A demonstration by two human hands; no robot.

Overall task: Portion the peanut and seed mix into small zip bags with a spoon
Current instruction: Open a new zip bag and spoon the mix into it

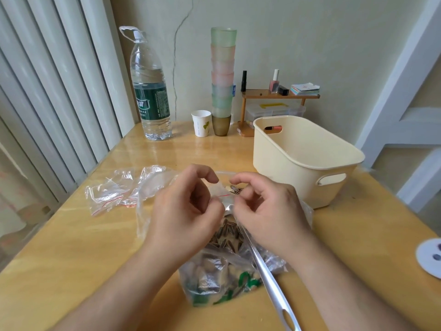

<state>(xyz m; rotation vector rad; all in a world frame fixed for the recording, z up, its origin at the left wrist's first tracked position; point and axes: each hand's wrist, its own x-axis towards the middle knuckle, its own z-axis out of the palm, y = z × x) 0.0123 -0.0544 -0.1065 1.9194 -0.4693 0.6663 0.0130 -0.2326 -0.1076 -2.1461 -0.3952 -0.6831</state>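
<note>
A large clear bag (214,271) of peanuts and striped seeds lies open at the table's front middle. A metal spoon (269,280) rests in it, with its handle pointing toward the front right and its bowl under my hands. Above the bag, my left hand (183,206) and my right hand (269,206) together pinch the red-lined top of a small zip bag (226,194), thumbs and fingers curled at its edge. A few seeds show just beyond it. Several spare small zip bags (112,194) lie to the left.
A cream plastic basket (303,161) stands at the right. At the back are a large water bottle (152,91), a paper cup (201,123), a tall stack of coloured cups (222,80) and a small wooden shelf (279,95) with cosmetics. A white disc (429,255) lies at the right edge.
</note>
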